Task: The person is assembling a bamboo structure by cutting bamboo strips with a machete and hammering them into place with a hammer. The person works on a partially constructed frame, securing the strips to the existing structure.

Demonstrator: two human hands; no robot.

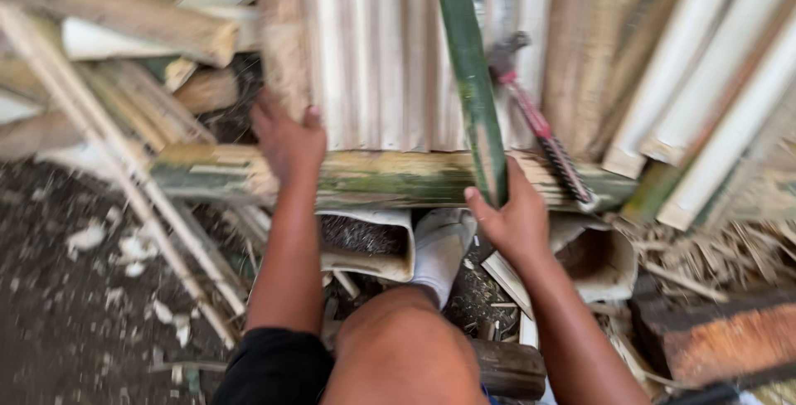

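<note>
My right hand point(516, 218) grips the lower end of a long green bamboo strip point(469, 65) that runs up and away from me. My left hand point(286, 140) rests with fingers spread on the end of a pale split bamboo slat point(286, 48) in a row of flattened slats point(377, 48). Both hands are over a thick green bamboo pole point(390, 179) lying crosswise. My knee point(398, 347) and a white-socked foot point(439, 243) are below it.
A hammer with a red and black handle point(543, 131) lies on the slats at right. Loose bamboo poles point(124, 24) pile up at left, white halved culms point(713, 98) at right. Shavings litter the dirt point(99, 289); a wooden block point(721, 339) sits lower right.
</note>
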